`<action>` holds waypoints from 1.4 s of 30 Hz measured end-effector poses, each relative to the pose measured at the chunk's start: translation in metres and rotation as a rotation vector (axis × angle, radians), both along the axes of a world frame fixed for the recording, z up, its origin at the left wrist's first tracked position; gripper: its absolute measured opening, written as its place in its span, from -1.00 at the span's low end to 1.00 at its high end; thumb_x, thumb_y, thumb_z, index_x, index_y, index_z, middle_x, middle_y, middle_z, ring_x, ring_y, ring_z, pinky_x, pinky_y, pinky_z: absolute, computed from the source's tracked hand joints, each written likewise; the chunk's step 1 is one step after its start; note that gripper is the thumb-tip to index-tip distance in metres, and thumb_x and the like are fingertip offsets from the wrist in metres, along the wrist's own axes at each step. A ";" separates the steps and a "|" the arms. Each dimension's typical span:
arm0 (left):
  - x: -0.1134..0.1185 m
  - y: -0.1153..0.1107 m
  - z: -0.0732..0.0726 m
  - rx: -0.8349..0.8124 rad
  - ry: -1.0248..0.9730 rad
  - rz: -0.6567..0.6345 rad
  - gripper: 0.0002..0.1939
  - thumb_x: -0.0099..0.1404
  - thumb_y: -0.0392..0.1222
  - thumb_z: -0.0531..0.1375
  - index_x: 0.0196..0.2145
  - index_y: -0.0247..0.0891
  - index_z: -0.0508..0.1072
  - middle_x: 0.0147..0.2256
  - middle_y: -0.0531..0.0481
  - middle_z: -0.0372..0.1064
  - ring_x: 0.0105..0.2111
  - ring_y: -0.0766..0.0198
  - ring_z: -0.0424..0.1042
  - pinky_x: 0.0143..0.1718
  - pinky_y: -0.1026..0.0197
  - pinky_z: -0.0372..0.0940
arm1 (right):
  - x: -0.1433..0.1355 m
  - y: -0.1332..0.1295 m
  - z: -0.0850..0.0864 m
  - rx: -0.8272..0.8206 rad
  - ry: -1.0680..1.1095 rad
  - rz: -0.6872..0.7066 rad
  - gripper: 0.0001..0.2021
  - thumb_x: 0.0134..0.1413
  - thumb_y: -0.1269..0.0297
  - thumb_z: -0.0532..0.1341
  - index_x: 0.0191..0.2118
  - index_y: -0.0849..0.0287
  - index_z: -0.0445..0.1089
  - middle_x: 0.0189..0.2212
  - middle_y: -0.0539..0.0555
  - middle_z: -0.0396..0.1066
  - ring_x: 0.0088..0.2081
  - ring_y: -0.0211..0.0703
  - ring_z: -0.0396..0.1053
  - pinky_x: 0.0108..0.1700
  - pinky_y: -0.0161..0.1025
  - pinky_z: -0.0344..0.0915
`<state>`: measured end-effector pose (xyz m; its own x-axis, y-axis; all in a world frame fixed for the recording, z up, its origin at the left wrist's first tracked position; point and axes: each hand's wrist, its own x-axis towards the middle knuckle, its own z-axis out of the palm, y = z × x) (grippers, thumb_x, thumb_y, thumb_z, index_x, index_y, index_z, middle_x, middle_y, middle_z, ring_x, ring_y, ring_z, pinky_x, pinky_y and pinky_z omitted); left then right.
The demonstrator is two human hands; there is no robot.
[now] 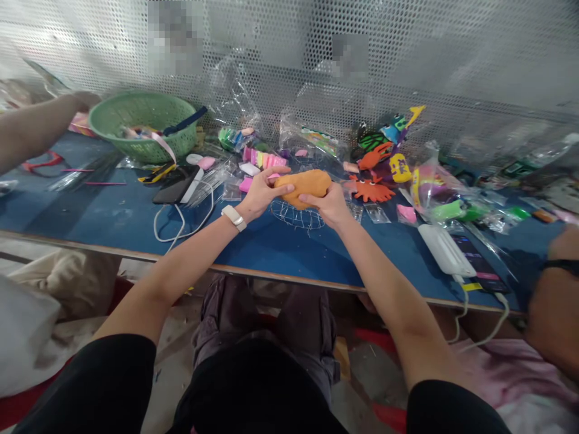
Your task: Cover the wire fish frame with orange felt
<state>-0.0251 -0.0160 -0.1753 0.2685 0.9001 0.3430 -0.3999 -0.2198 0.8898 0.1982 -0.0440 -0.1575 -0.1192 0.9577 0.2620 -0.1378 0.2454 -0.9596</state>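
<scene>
An orange lump of soft clay (307,184) is held up between both hands over the blue table. My left hand (263,193) grips its left end, with the thumb pressed on the front. Around its right end are the fingers of my right hand (329,204), the thumb also on the front. Just below and behind the lump sits a round wire frame (296,217) on the table. Pink clay pieces (266,160) lie behind my left hand. To the right of my right hand is an orange crab-like figure (371,189).
A green basket (145,123) stands at the back left, near another person's arm (40,129). A phone (174,187) with a white cable lies left. A white power bank (446,250) and lit phone (482,265) lie right, near another person's arm (554,301).
</scene>
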 end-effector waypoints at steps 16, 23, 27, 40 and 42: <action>-0.005 0.000 0.002 0.080 0.083 0.005 -0.16 0.16 0.28 0.73 0.23 -0.19 0.68 -0.06 -0.16 0.77 -0.05 0.03 0.77 0.02 0.00 0.70 | 0.003 -0.003 0.001 0.047 -0.034 0.005 -0.30 -0.32 -0.07 0.88 -0.01 0.00 0.75 0.08 0.15 0.80 0.16 0.32 0.75 0.41 0.34 0.67; -0.008 0.005 0.002 0.055 0.055 0.042 -0.35 0.38 0.51 0.50 0.02 -0.13 0.75 -0.02 -0.21 0.74 0.04 -0.06 0.74 -0.05 -0.01 0.68 | 0.003 0.000 0.001 -0.036 -0.004 -0.016 -0.19 -0.31 -0.44 0.78 -0.04 0.00 0.67 0.08 0.18 0.77 0.21 0.35 0.71 0.34 0.32 0.71; -0.009 0.007 0.001 0.034 0.061 0.057 -0.35 0.41 0.52 0.47 0.02 -0.14 0.74 0.00 -0.22 0.73 0.06 -0.07 0.72 0.02 -0.05 0.69 | 0.001 0.000 0.004 -0.080 -0.001 -0.027 -0.16 -0.27 -0.56 0.71 -0.09 0.00 0.60 -0.03 0.22 0.73 0.26 0.45 0.67 0.12 0.30 0.77; -0.008 0.013 -0.005 0.091 0.075 0.062 -0.54 0.46 0.33 0.51 0.04 -0.07 0.73 -0.11 -0.10 0.68 -0.14 0.13 0.65 -0.08 0.05 0.61 | 0.002 0.006 0.004 -0.117 0.025 -0.029 -0.14 -0.17 -0.71 0.56 -0.08 -0.01 0.60 -0.01 0.23 0.75 0.28 0.46 0.67 0.11 0.34 0.77; -0.008 0.015 -0.006 0.100 0.076 0.112 -0.56 0.45 0.31 0.51 0.01 -0.08 0.74 -0.16 -0.07 0.67 -0.18 0.15 0.63 -0.11 0.08 0.58 | 0.003 0.005 0.004 -0.120 0.040 -0.019 -0.14 -0.16 -0.72 0.55 -0.11 0.00 0.61 -0.02 0.23 0.76 0.28 0.45 0.68 0.11 0.35 0.78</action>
<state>-0.0335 -0.0007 -0.1810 0.1970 0.8881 0.4152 -0.3000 -0.3486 0.8880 0.2013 -0.0385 -0.1530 -0.0927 0.9844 0.1494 -0.1729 0.1319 -0.9761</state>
